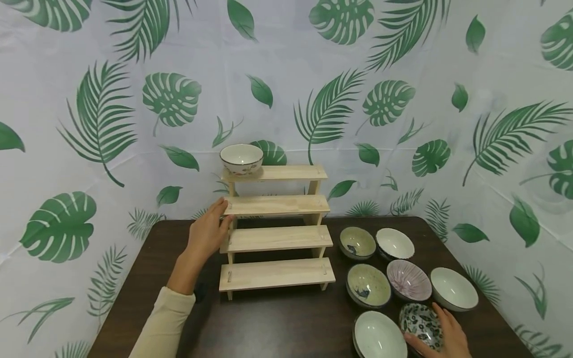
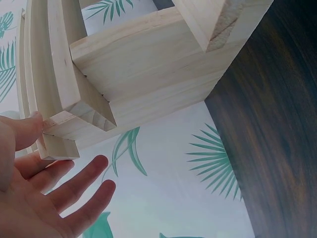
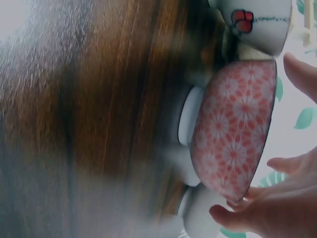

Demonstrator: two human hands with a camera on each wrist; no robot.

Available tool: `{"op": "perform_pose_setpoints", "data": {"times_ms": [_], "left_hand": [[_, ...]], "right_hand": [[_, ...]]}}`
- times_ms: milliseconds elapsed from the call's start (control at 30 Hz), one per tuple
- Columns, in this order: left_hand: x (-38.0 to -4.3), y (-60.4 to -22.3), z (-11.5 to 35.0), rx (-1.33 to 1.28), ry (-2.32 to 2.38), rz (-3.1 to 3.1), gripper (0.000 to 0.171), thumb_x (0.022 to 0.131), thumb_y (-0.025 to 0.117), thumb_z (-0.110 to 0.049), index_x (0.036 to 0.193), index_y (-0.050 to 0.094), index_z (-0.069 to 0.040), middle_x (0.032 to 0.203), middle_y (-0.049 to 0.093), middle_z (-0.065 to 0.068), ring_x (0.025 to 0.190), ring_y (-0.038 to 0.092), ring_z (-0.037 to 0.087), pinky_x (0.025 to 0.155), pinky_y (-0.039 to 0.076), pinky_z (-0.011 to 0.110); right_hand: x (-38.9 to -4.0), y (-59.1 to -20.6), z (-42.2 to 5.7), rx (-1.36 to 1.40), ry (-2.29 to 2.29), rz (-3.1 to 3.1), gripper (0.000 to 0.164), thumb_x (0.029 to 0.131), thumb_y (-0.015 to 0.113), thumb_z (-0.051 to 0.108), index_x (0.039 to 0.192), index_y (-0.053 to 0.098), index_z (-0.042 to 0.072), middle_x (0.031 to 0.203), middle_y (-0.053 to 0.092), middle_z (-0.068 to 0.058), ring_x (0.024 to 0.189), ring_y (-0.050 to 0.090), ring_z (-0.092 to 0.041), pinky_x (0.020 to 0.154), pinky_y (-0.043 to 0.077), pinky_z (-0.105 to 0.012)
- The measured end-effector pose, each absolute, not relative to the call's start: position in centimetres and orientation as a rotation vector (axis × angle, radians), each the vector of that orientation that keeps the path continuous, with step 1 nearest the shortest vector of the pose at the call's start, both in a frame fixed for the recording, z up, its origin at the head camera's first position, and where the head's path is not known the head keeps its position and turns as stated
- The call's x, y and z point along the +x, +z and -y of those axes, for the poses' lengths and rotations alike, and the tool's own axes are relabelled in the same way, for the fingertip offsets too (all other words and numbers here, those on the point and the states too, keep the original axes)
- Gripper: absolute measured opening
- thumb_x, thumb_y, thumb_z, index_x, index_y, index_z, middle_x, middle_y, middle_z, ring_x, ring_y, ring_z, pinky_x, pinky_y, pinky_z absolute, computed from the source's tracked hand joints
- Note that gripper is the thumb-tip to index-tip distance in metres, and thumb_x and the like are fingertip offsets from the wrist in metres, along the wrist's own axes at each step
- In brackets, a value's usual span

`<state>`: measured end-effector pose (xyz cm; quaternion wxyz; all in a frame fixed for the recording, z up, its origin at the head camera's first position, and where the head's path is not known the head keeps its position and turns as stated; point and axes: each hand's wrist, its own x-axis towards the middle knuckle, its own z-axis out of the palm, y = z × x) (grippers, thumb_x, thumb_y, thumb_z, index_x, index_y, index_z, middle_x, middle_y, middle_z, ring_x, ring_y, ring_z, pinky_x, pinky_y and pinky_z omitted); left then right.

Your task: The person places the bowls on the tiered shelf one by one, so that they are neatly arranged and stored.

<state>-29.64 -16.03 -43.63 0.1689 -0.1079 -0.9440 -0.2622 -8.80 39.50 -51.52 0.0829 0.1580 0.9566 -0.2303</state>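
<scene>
"While I watch remotely, what's held?"

"My left hand (image 1: pixel 205 236) pinches the tiered wooden stand (image 1: pixel 275 238); my right hand (image 1: pixel 451 338) curls round the floral bowl (image 1: pixel 420 323) at the counter's (image 1: pixel 268 323) right."

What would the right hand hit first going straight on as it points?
The floral-lined bowl, right at the hand; past that, probably the pink-lined bowl, though depth is unclear.

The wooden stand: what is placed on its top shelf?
On the top shelf, a dark-rimmed white bowl stands at the left end. The shelf directly beneath it is covered and cannot be seen.
</scene>
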Motion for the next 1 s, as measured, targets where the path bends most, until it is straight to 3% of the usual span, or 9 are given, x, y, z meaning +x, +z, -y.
{"op": "perform_pose_setpoints", "data": {"times_ms": [167,300,400,567,733,1000], "left_hand": [[-29.4,-43.7,16.2,-0.294,-0.753,2.698,0.055,0.106,0.058,-0.032,0.152,0.049,-0.002,0.163,0.042,0.015,0.138,0.054,0.043,0.098,0.05,0.066],[-29.2,-43.6,16.5,-0.283,-0.764,2.717,0.056,0.107,0.057,-0.032,0.154,0.047,-0.003,0.165,0.04,0.015,0.14,0.052,0.043,0.1,0.048,0.067],[-29.1,-43.7,16.6,-0.28,-0.779,2.722,0.057,0.107,0.056,-0.032,0.155,0.045,-0.002,0.165,0.039,0.015,0.141,0.051,0.043,0.101,0.047,0.067],[-29.0,-43.7,16.9,-0.265,-0.795,2.719,0.058,0.107,0.056,-0.034,0.155,0.045,-0.003,0.166,0.038,0.015,0.142,0.05,0.043,0.103,0.046,0.068],[-28.9,-43.6,16.9,-0.27,-0.805,2.715,0.057,0.107,0.056,-0.032,0.155,0.046,-0.002,0.165,0.039,0.015,0.142,0.05,0.044,0.103,0.045,0.069],[-29.4,-43.4,16.4,-0.298,-0.785,2.714,0.057,0.108,0.055,-0.034,0.155,0.046,-0.004,0.166,0.039,0.013,0.141,0.051,0.043,0.101,0.046,0.069]], "right_hand": [[-8.7,-52.1,-40.4,0.382,-0.763,-2.843,0.115,0.085,0.078,0.045,0.156,0.008,-0.013,0.152,0.01,-0.055,0.135,0.02,-0.073,0.104,0.028,-0.085],[-8.7,-53.0,-40.8,0.21,-0.728,-2.993,0.109,0.078,0.084,0.035,0.15,0.017,-0.012,0.145,0.024,-0.054,0.129,0.03,-0.071,0.095,0.035,-0.086],[-8.7,-53.6,-41.0,0.094,-0.647,-3.099,0.109,0.073,0.089,0.034,0.146,0.023,-0.013,0.139,0.033,-0.052,0.124,0.037,-0.07,0.088,0.04,-0.084],[-9.0,-53.4,-40.9,0.062,-0.574,-3.086,0.111,0.073,0.09,0.038,0.146,0.024,-0.012,0.139,0.033,-0.053,0.121,0.038,-0.076,0.084,0.045,-0.082],[-8.8,-53.2,-40.7,0.054,-0.524,-3.119,0.114,0.068,0.093,0.041,0.146,0.028,-0.012,0.134,0.041,-0.049,0.114,0.049,-0.07,0.081,0.049,-0.077],[-8.3,-53.5,-40.5,0.214,-0.61,-3.108,0.113,0.067,0.095,0.041,0.147,0.029,-0.004,0.127,0.039,-0.048,0.112,0.047,-0.067,0.081,0.051,-0.072]]}}
